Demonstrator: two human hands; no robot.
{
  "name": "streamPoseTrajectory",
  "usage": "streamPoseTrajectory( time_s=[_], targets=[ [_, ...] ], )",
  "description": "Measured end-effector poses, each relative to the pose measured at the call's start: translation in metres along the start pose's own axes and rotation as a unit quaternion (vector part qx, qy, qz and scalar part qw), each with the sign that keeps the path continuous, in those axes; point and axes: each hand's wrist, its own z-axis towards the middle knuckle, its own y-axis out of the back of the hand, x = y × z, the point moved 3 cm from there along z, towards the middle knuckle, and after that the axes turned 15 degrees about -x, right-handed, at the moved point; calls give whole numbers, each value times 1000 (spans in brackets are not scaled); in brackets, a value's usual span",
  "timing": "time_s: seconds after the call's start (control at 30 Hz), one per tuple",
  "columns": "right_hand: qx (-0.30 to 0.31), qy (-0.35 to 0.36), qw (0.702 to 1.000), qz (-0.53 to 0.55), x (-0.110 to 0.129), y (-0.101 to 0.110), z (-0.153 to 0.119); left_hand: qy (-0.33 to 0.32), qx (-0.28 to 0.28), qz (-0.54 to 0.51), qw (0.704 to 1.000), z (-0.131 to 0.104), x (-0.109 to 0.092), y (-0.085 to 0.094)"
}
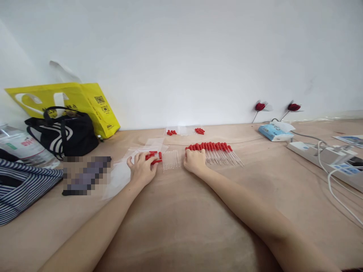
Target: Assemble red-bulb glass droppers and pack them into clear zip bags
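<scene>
My left hand [141,169] rests with its fingers apart over several loose red rubber bulbs [155,161] on the table. Just right of them lies a row of thin clear glass tubes [170,160]. My right hand [195,160] is closed at the left end of a row of droppers with red bulbs [210,146] and clear tubes pointing toward the front right. What its fingers hold is hidden. Clear plastic bags [120,175] lie beneath and left of my left hand.
Near the wall are more red bulbs [200,131] and tubes in clear bags. At left are a yellow bag [104,113], a black bag [76,132], a large bottle [25,147] and striped cloth [28,189]. At right are tissues [273,132] and a power strip [326,160] with cables.
</scene>
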Motion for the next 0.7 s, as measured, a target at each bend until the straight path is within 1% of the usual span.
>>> streamPoseTrajectory(
  time_s=[0.1, 0.17, 0.3, 0.4, 0.57, 0.7],
  targets=[
    [-6, 9, 1000, 4, 4, 3, 0, 2, 11, -16, 1000, 1, 2, -5],
    [-4, 4, 1000, 6, 10, 4, 2, 4, 5, -26, 1000, 3, 3, -6],
    [22, -30, 999, 1, 20, 0, 7, 8, -46, -53, 997, 6, -1, 2],
    [51, -43, 998, -4, 27, -4, 13, -12, -75, -87, 993, 4, -12, 12],
    [86, -45, 995, -10, 36, -8, 20, -86, -60, -139, 985, -4, -34, 23],
    [75, -40, 996, -7, 34, 3, 20, -109, -37, -167, 979, -7, -45, 30]
  ],
)
